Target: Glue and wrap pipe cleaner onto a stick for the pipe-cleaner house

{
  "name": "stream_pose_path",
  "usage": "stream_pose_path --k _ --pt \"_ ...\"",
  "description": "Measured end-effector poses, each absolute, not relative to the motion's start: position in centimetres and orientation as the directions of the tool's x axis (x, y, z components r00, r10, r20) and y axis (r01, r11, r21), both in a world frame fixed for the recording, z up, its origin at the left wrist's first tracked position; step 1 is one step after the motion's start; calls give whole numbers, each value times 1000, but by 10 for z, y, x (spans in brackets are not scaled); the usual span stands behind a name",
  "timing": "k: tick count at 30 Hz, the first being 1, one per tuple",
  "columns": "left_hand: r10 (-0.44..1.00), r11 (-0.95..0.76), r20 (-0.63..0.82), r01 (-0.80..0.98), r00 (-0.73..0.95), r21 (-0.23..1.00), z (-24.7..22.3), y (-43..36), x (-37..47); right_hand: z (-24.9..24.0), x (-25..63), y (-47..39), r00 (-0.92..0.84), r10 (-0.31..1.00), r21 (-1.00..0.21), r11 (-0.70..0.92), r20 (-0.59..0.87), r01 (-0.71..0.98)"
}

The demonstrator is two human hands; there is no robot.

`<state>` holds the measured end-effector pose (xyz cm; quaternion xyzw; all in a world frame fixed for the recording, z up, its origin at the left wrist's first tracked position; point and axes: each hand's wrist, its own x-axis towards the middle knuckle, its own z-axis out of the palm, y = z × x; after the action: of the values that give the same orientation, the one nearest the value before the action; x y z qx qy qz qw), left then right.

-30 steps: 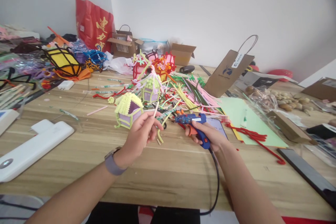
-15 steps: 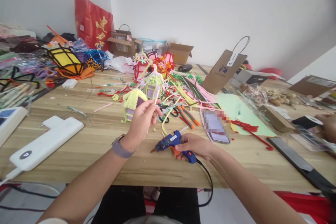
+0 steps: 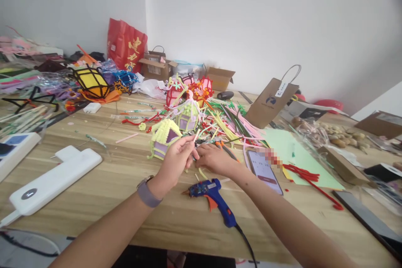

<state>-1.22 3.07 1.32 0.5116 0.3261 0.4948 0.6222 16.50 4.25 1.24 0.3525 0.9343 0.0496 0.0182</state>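
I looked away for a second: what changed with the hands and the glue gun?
The right hand let go of the blue glue gun, which now lies on the table, and moved up to meet the left hand. The left hand kept its hold on the thin stick beside the small yellow-roofed house.

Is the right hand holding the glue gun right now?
No, the glue gun lies alone on the table; the right hand is beyond it.

A fuzzy yellow-and-purple pipe-cleaner house (image 3: 163, 141) sits just beyond the left hand's fingers (image 3: 185, 150). The glossy blue plastic glue gun (image 3: 211, 194) lies near the right hand's fingers (image 3: 204, 157) on the matt light-wood grained table (image 3: 125, 192). 1 smooth white plastic power bank (image 3: 53, 180).
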Motion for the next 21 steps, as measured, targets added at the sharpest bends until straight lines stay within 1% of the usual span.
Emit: stream_pose_path --k 4,7,9,11,13,14,17,19,21 --pt "953 40 54 -299 298 953 11 34 -11 -7 169 55 -795 604 170 778 61 604" --pt "965 42 50 -342 257 939 11 36 -10 -3 176 59 -784 604 155 769 143 620" --pt "973 41 48 -371 227 928 11 36 -9 8 182 62 -723 636 120 723 270 680" --pt "976 41 45 -383 212 923 12 35 -8 23 187 63 -603 655 90 641 455 763" --pt "973 52 36 -373 226 926 13 34 -8 40 188 61 -486 629 69 567 607 821" --pt "971 59 30 -362 237 930 13 34 -8 48 188 57 -463 611 69 555 642 829" --pt "967 77 11 -333 255 940 14 33 -8 65 181 41 -485 585 118 553 650 825" --pt "968 78 6 -325 252 943 13 32 -8 69 176 30 -471 608 138 512 640 848" --pt "968 74 9 -320 250 944 11 32 -8 67 173 21 -450 640 120 490 623 863"
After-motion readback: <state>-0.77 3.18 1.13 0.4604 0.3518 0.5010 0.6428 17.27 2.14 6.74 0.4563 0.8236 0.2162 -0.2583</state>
